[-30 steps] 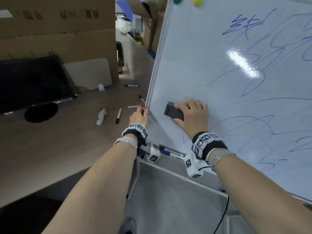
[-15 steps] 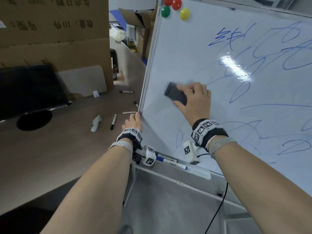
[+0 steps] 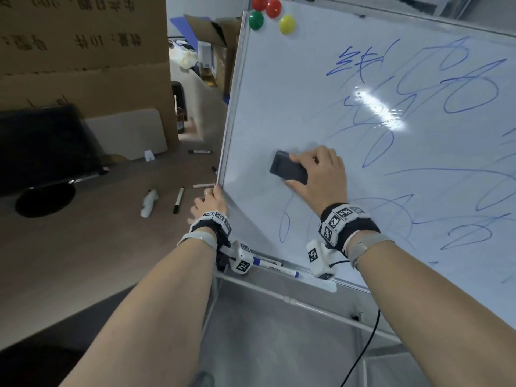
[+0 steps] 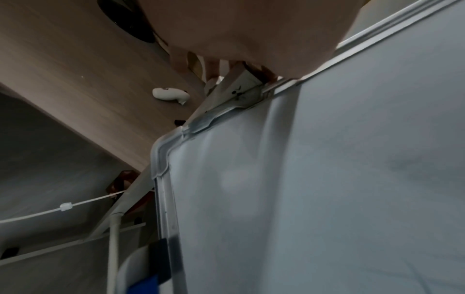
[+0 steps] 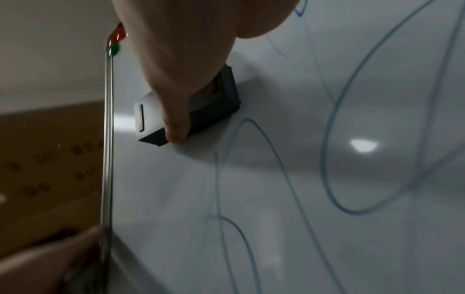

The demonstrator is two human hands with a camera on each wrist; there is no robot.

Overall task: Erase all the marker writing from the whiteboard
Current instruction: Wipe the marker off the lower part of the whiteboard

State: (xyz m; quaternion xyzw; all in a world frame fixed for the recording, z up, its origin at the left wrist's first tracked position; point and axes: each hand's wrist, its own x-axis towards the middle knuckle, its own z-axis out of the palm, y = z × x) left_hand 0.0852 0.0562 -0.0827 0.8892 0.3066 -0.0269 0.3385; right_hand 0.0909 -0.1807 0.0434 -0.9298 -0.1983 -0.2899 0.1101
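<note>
Right hand (image 3: 321, 177): pressed against the whiteboard (image 3: 279, 93) in its lower left part, the grip closed around a dark eraser (image 3: 289, 168). In the right wrist view the thumb lies along the eraser's (image 5: 214, 105) lower edge, with the pad side flat on the board.

Left hand (image 3: 209, 203): clasps the left edge of the whiteboard frame low down, thumb on the front side. The left wrist view shows fingers (image 4: 211, 67) wrapped behind the frame, so this grip is holding the frame.

Whiteboard: stands tilted on a metal stand, just beside the brown surface (image 3: 69, 247). The strip near its left edge, around and above the eraser, looks wiped.

Marker writing (image 3: 418, 93): blue loops and strokes cover the middle and right of the board. A few blue curves lie directly below the eraser, near the right wrist.

Magnets (image 3: 272, 15): two red, one green and one yellow sit at the board's top left corner.

Tray (image 3: 324, 286): runs under the board's lower edge and carries a blue-capped marker (image 3: 275, 265).

Surface: a black monitor (image 3: 42, 146) on a round base, a white controller (image 3: 148, 203), and several markers (image 3: 178, 199) lie near the board's left edge.

Behind: large cardboard boxes (image 3: 83, 51) with printed characters.
</note>
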